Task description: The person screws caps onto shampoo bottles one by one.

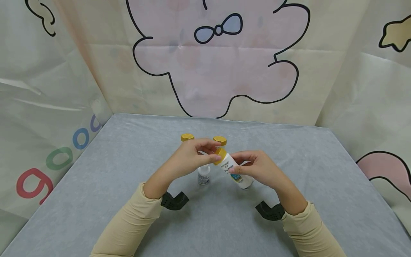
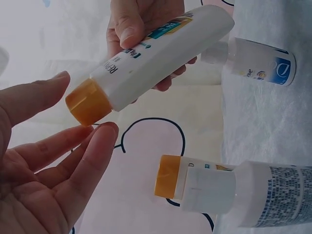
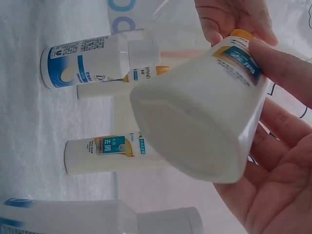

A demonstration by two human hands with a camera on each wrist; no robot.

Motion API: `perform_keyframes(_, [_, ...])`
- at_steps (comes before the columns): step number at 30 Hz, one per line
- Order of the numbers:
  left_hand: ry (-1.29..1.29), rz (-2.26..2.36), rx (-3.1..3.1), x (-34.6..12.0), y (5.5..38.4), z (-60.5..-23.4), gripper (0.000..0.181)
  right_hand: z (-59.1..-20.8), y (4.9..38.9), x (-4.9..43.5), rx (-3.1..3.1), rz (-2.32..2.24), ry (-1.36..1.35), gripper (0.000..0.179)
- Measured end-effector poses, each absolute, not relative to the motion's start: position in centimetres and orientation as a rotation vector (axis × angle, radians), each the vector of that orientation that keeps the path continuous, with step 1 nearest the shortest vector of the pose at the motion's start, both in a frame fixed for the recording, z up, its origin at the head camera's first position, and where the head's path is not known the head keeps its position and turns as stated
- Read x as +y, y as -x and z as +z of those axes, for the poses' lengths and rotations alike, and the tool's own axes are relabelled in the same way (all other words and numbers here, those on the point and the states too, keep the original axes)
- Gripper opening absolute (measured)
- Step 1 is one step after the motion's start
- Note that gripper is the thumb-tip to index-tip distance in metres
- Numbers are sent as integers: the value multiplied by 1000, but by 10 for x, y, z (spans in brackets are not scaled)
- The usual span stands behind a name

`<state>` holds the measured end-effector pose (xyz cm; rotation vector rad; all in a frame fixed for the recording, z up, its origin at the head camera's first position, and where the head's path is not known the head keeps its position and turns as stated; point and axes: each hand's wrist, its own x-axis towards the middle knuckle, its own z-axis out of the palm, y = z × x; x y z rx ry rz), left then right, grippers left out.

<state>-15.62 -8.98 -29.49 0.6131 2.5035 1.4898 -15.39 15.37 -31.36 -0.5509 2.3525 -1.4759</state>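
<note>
A white bottle (image 1: 228,164) with a yellow cap (image 2: 89,102) is held tilted above the table, its cap toward the upper left in the head view. My right hand (image 1: 257,166) grips its body, thumb on the labelled front and fingers behind. Its pale base (image 3: 192,131) faces the right wrist camera. My left hand (image 1: 196,157) is at the cap with fingers and thumb spread around it. In the left wrist view the thumb (image 2: 41,97) stands a little off the cap, and the fingertips (image 2: 105,134) lie close below it.
Two more yellow-capped bottles stand behind the hands, their caps (image 1: 187,137) (image 1: 219,140) showing. A smaller bottle (image 1: 203,175) with a translucent cap stands under my left hand. Another white and blue bottle (image 2: 263,62) stands near my right hand. Grey cloth (image 1: 128,157) covers the table.
</note>
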Motion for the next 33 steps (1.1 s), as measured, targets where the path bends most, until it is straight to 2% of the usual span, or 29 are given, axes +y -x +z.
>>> perform_keyframes(11, [-635, 1501, 2494, -89, 156, -296, 31, -314, 154, 154, 2334, -1490, 557, 38])
perform_keyframes(19, [-670, 1501, 2483, -89, 155, -295, 33, -315, 154, 154, 2339, -1490, 562, 37])
perform_keyframes(26, [-691, 1568, 2442, -89, 155, -296, 42, -313, 153, 155, 2339, -1492, 542, 38])
perform_keyframes(33, [-711, 1524, 2478, -88, 156, -297, 30, -312, 152, 154, 2336, -1488, 544, 38])
